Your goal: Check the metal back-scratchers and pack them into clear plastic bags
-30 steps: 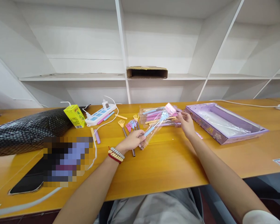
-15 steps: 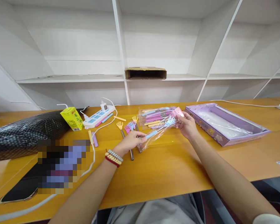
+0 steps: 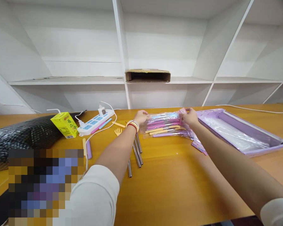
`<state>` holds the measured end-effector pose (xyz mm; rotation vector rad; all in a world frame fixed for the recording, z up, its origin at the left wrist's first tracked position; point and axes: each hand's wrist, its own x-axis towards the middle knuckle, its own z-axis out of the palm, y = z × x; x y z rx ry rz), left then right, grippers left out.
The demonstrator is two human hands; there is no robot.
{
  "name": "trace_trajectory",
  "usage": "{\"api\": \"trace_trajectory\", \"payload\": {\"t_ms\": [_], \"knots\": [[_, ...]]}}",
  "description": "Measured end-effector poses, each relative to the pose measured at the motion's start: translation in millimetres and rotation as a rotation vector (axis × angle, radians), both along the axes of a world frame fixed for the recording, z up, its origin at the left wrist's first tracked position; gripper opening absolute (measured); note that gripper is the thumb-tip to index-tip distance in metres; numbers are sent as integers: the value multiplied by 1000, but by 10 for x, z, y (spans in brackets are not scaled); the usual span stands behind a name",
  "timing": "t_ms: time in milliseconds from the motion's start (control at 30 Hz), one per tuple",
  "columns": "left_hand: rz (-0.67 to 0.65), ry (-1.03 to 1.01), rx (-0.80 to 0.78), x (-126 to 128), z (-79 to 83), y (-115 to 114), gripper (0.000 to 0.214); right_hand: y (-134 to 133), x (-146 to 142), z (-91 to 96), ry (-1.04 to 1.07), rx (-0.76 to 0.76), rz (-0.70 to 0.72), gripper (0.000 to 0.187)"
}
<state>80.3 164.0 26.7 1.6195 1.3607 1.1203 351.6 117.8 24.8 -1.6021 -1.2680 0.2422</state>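
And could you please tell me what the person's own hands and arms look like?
Both the left hand and the right hand are ungloved. The left wrist wears pale beaded bracelets and a red band; none shows on the right. The left sleeve and right sleeve are whitish, leaving the forearms uncovered.

The flat stack of clear plastic packets with multicoloured handles (image 3: 162,123) lies on the brown wooden table (image 3: 169,185). Right of the stack: the shallow purple rectangular box (image 3: 247,130). Left of and before it: slender silver metal rods (image 3: 137,158). Further left of it: the long white plastic power strip (image 3: 94,123), then the yellow rectangular carton (image 3: 64,124). Behind and above it, on the white shelf (image 3: 191,81): the brown cardboard box (image 3: 147,76).
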Motion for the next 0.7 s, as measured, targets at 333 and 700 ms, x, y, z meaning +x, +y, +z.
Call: {"api": "trace_trajectory", "payload": {"t_ms": [333,700], "knots": [[55,282,293,-87,-104,-276,27,-490,-238,25,-340,69,-167,52],[-96,772,486,-681,-113,-1618,26,-1108,-531,-245,-168,60,261,20]]}}
